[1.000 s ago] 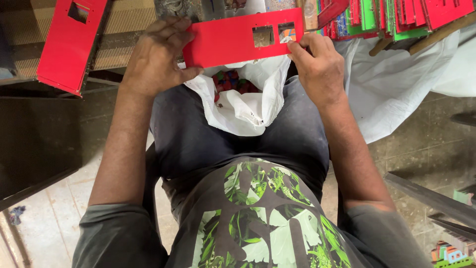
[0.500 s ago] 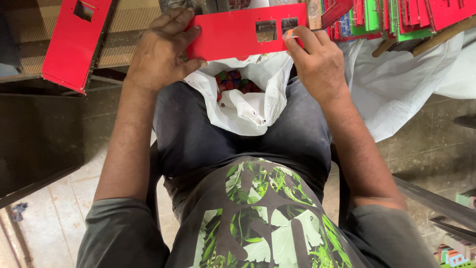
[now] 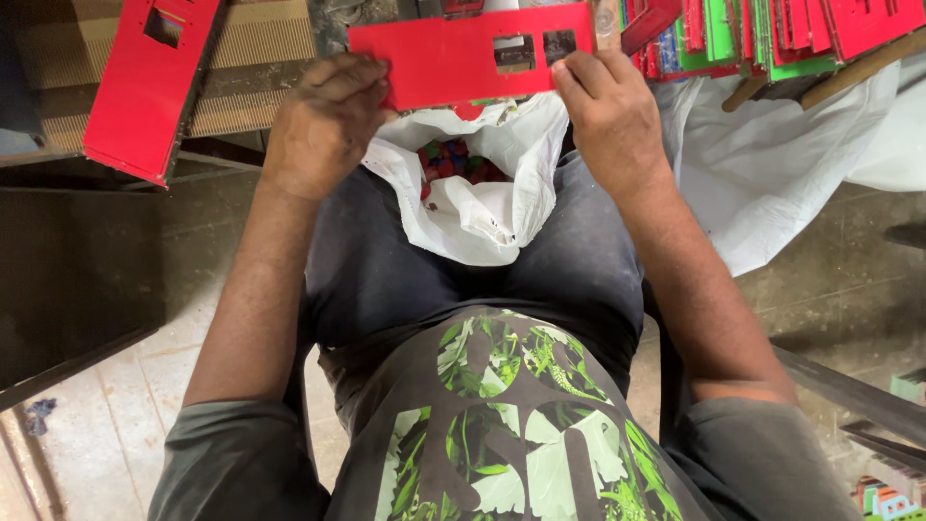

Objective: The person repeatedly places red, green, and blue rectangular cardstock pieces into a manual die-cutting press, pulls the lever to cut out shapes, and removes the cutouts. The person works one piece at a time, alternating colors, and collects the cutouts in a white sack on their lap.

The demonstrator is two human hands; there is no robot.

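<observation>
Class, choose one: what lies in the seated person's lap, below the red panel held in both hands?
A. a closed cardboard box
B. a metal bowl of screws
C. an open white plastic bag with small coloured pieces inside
C: the white plastic bag gapes open under the red panel, showing small coloured pieces.

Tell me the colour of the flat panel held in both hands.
Red, seen in the head view: the panel has two small rectangular cut-outs.
</observation>
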